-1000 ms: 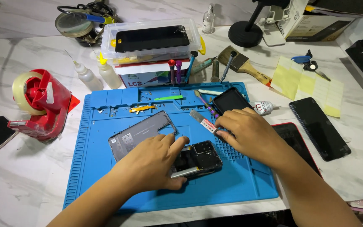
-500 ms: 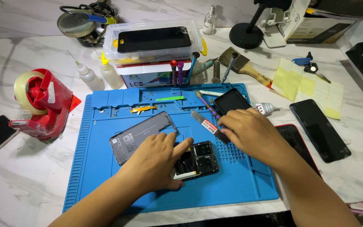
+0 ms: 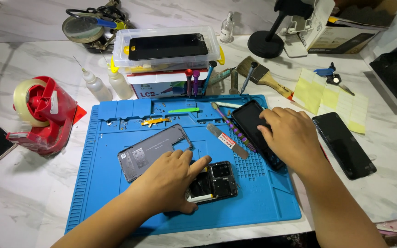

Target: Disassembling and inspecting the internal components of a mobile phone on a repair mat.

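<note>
hands work over the blue mat [image 3: 116,193]: left hand [image 3: 171,181] presses flat on the opened phone [image 3: 214,181] mid-mat, grasping nothing; right hand [image 3: 292,138] grips the black screen [image 3: 249,121] at the mat's right edge.

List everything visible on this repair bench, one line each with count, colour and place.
Silicone work mat: 1, blue, centre.
Opened phone body: 1, black, on mat under left hand.
Phone back cover: 1, grey, mat left-centre.
Dark phone screen panel: 1, black, mat right, under right hand.
Flat metal pry tool: 1, silver, mat centre.
Tape dispenser: 1, red, left.
Clear plastic box: 1, holding a black screen, top centre.
Squeeze bottles: 2, clear, beside box.
Brush: 1, wooden, upper right.
Phone: 1, black, right.
Left hand: on opened phone.
Right hand: on screen panel.
</note>
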